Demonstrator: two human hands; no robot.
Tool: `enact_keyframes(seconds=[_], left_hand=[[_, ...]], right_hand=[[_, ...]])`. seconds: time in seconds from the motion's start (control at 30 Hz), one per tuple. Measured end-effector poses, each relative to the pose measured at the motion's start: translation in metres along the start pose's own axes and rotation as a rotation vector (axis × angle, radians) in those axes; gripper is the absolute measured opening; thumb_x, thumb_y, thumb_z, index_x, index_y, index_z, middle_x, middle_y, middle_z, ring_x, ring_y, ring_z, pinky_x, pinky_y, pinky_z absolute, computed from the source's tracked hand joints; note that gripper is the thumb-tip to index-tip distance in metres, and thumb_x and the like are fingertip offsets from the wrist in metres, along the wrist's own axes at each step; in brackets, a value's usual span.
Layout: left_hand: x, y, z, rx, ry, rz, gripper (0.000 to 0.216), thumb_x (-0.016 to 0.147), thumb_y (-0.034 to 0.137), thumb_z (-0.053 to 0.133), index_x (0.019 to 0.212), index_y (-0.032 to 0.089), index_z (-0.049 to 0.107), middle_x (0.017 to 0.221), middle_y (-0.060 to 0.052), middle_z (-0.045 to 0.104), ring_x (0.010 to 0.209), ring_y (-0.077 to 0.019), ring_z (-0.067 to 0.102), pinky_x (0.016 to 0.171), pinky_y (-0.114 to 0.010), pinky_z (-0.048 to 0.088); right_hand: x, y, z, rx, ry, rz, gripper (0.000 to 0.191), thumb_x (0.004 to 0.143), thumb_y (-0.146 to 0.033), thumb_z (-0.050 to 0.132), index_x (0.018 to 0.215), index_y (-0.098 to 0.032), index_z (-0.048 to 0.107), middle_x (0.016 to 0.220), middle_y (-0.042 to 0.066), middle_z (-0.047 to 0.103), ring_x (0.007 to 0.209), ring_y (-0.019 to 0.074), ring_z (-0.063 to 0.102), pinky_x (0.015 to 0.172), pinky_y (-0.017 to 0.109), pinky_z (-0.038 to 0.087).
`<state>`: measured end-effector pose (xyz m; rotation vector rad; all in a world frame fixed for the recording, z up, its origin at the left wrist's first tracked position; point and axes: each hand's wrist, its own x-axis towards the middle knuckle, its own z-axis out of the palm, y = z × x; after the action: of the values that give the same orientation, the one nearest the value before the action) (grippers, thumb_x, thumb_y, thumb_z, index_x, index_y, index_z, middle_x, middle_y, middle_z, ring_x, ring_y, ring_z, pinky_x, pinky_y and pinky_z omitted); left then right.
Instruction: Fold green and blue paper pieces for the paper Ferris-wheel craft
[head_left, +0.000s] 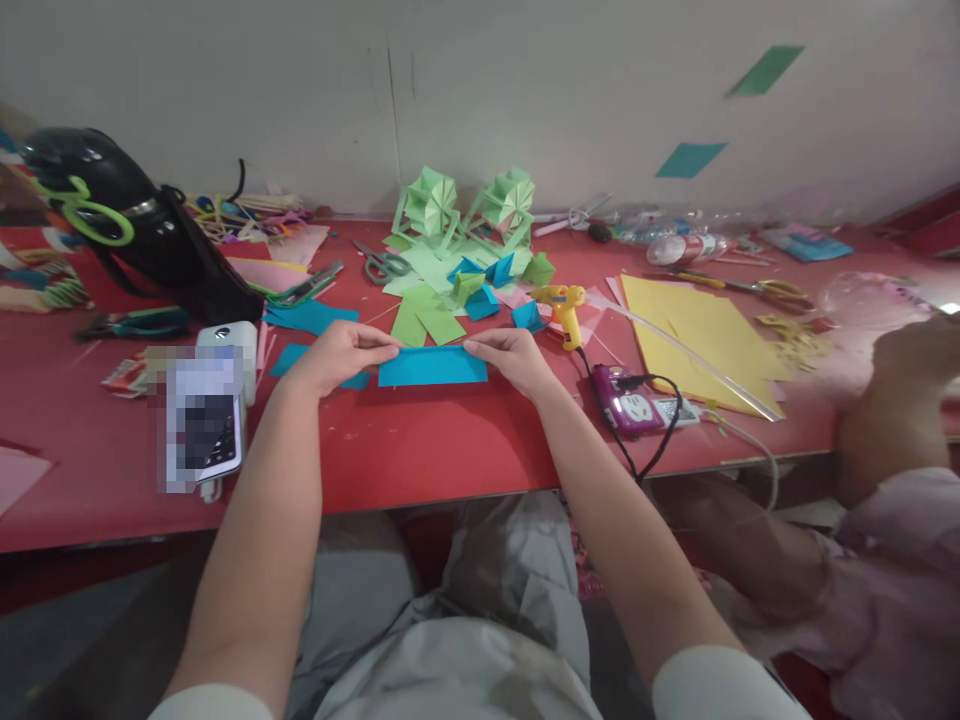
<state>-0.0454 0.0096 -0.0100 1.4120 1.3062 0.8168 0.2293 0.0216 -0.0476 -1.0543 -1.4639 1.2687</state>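
Note:
A blue strip of paper (433, 367) is stretched between my two hands just above the red table. My left hand (341, 352) pinches its upper left corner. At the upper right corner, the thumb and fingers of my right hand (511, 357) are closed on the same strip. More blue paper (311, 317) lies beside and partly under my left hand. Behind the strip are green paper pieces (429, 315), small folded blue pieces (482, 302) and two pale green folded paper shapes (429, 200).
A yellow glue gun (562, 312) lies right of centre, its cord near a purple power socket (628, 400). Yellow sheets (690, 345), scissors (384, 262), a phone (206, 410) and a black bottle (142, 215) surround the work area. Another person's arm (896, 400) rests at the right.

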Motion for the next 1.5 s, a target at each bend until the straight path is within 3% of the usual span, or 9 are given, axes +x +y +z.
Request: enact_keyframes(seconds=[0.23,0.43,0.73,0.97,1.13,1.5], left_hand=[[-0.002,0.003,0.000,0.012,0.035,0.023,0.036,0.059,0.045,0.087,0.084,0.020,0.080,0.082,-0.007,0.078,0.076,-0.0215,0.069,0.070,-0.032,0.055],[-0.001,0.000,-0.003,0.014,0.002,0.044,0.027,0.060,0.035,0.087,0.083,0.022,0.080,0.084,-0.006,0.078,0.084,-0.0224,0.071,0.076,-0.031,0.055],[-0.001,0.000,-0.002,0.004,-0.021,0.053,0.025,0.064,0.033,0.084,0.084,0.020,0.078,0.080,-0.004,0.075,0.076,-0.0171,0.066,0.067,-0.026,0.051],[0.003,0.000,0.012,-0.003,0.009,0.081,0.034,0.064,0.043,0.085,0.087,0.019,0.077,0.084,-0.005,0.075,0.080,-0.0188,0.066,0.072,-0.029,0.051],[0.006,-0.004,0.019,0.014,0.016,0.089,0.035,0.068,0.048,0.083,0.089,0.021,0.080,0.082,-0.006,0.076,0.076,-0.0194,0.065,0.068,-0.029,0.050],[0.006,-0.002,0.025,0.032,0.029,0.143,0.030,0.069,0.042,0.082,0.089,0.019,0.078,0.090,-0.006,0.077,0.085,-0.0208,0.068,0.073,-0.029,0.052]], right_hand=[[-0.002,-0.001,-0.001,0.088,-0.044,0.115,0.038,0.065,-0.051,0.084,0.086,-0.019,0.080,0.077,0.003,0.074,0.069,0.0153,0.065,0.064,0.029,0.052],[-0.002,-0.003,-0.001,0.072,-0.079,0.071,0.039,0.064,-0.049,0.085,0.085,-0.017,0.079,0.075,0.003,0.073,0.066,0.0126,0.062,0.062,0.026,0.050],[0.000,0.002,0.001,0.104,-0.049,0.024,0.030,0.065,-0.040,0.085,0.083,-0.017,0.078,0.077,0.003,0.073,0.069,0.0130,0.062,0.066,0.027,0.049],[0.001,0.006,0.003,0.133,-0.008,0.026,0.030,0.064,-0.042,0.085,0.081,-0.019,0.077,0.077,0.003,0.072,0.069,0.0133,0.061,0.065,0.027,0.050],[0.000,0.003,0.004,0.122,0.001,0.027,0.031,0.062,-0.042,0.085,0.081,-0.019,0.076,0.077,0.003,0.073,0.071,0.0142,0.062,0.066,0.028,0.050],[0.000,0.002,0.004,0.130,-0.009,0.024,0.028,0.063,-0.038,0.085,0.081,-0.018,0.075,0.074,0.002,0.071,0.067,0.0128,0.060,0.064,0.027,0.047]])
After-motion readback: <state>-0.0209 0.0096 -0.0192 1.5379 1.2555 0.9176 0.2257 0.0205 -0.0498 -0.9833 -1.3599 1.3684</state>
